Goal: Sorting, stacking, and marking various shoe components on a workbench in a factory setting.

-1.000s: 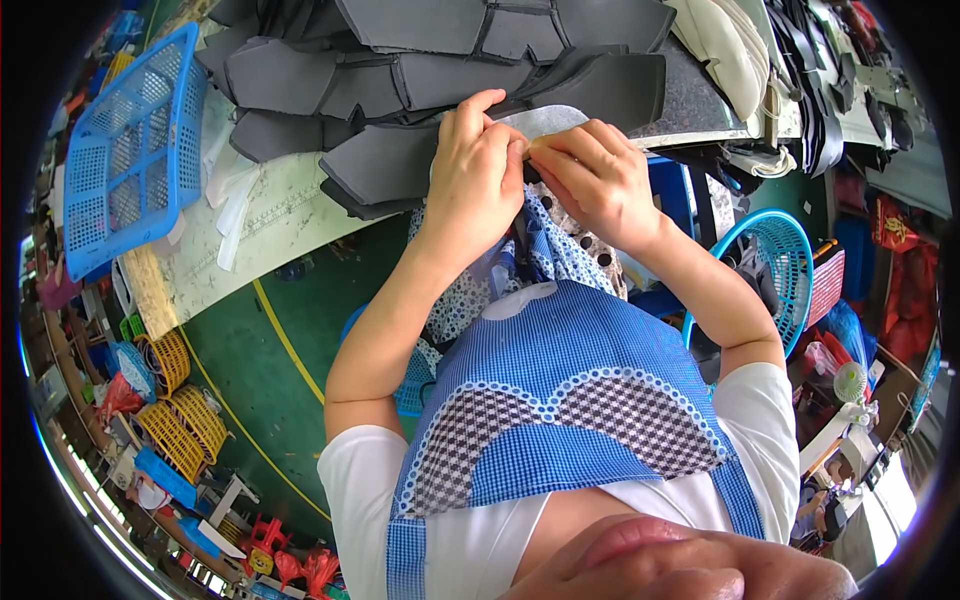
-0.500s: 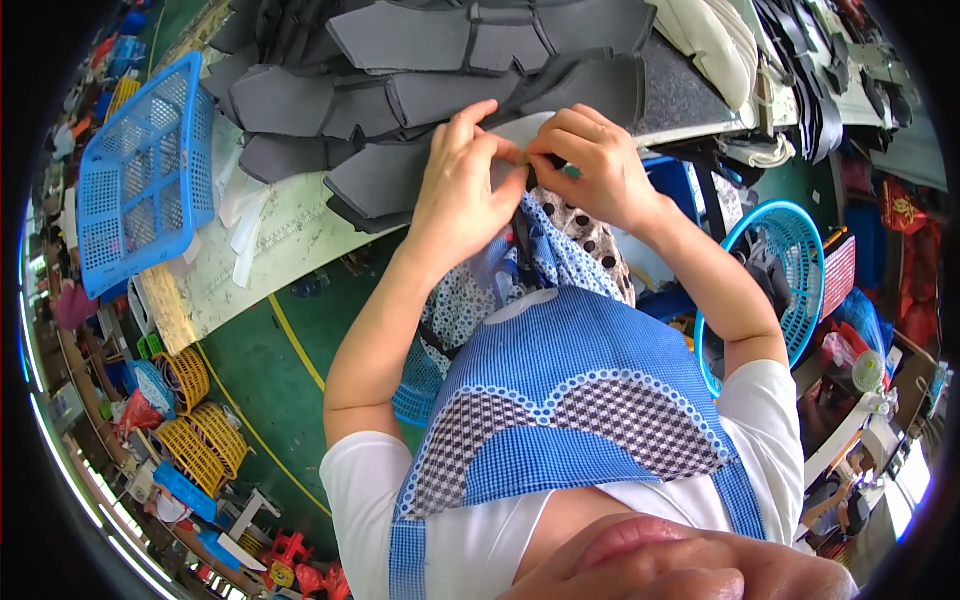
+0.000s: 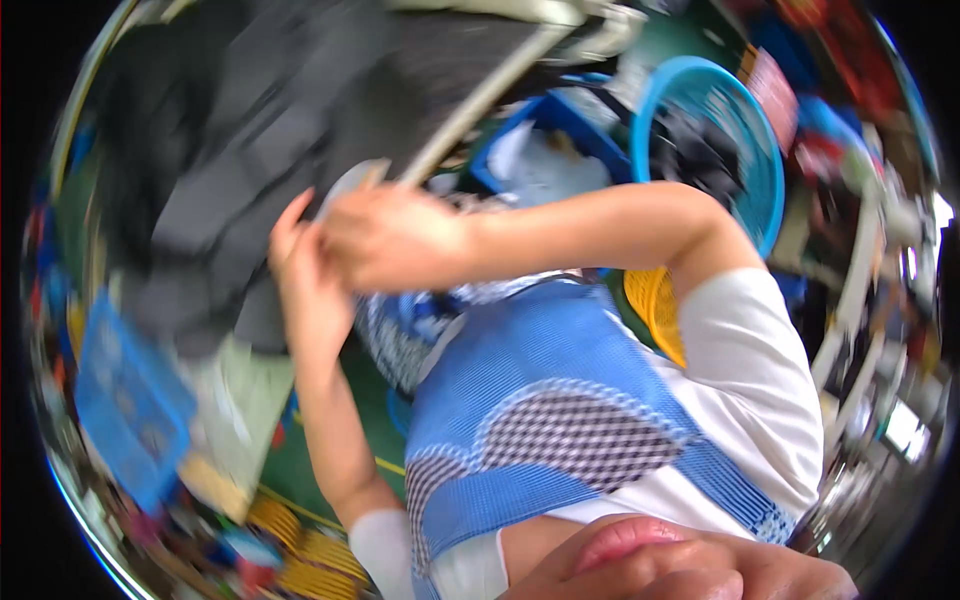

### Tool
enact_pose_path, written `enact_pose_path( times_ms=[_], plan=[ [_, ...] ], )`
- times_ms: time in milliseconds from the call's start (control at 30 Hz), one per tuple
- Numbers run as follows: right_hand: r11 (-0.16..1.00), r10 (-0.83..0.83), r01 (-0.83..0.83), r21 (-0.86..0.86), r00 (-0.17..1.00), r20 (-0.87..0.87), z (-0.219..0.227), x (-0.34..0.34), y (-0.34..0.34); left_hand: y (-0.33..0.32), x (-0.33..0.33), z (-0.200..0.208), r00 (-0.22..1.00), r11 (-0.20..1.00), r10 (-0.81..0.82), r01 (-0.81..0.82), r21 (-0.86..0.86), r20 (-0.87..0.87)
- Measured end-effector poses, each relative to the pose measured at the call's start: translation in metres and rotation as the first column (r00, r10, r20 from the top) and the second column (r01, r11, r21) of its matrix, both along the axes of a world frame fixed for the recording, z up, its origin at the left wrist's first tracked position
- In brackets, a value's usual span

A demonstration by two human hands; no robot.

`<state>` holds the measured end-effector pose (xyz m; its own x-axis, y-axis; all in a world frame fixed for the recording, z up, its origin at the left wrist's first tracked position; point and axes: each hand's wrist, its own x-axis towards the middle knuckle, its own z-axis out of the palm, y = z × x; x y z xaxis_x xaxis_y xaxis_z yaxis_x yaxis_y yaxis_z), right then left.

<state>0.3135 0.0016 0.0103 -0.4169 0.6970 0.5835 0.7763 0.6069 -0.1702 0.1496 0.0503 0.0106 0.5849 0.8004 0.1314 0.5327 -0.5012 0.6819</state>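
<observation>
My left hand (image 3: 312, 275) and my right hand (image 3: 395, 235) meet over the near edge of the dark pieces, both blurred by motion. A pale grey curved piece (image 3: 352, 186) sticks out beyond the right hand's closed fingers. Against it, the left hand pinches close to the right one, one finger raised; the exact grip is hidden by the right hand. Dark grey foam-like cut pieces (image 3: 215, 205) lie overlapping in rows just beyond my hands.
A blue plastic basket (image 3: 130, 400) sits at the left on the pale table (image 3: 235, 395). To the right are a blue bin (image 3: 540, 120) with pale material, a round blue basket (image 3: 650, 125) of dark scraps, and a yellow basket (image 3: 650, 305).
The view has swung round, so table and hands appear further left and lower. My right forearm now reaches across my body, and the right hand covers more of the left.
</observation>
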Motion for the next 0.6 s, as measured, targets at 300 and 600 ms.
enact_pose_path(
  times_ms=[300,600],
  plan=[
    [0.99,-0.121,0.139,0.023,0.923,-0.366,-0.025,0.002,0.019,-0.005,0.007,0.014,0.992,0.99,0.039,-0.054,-0.132,-0.116],
    [0.853,-0.522,0.225,-0.471,0.359,-0.774,0.016,0.174,-0.069,-0.023,0.004,0.034,0.991,0.994,-0.04,0.052,0.095,-0.124]
  ],
)
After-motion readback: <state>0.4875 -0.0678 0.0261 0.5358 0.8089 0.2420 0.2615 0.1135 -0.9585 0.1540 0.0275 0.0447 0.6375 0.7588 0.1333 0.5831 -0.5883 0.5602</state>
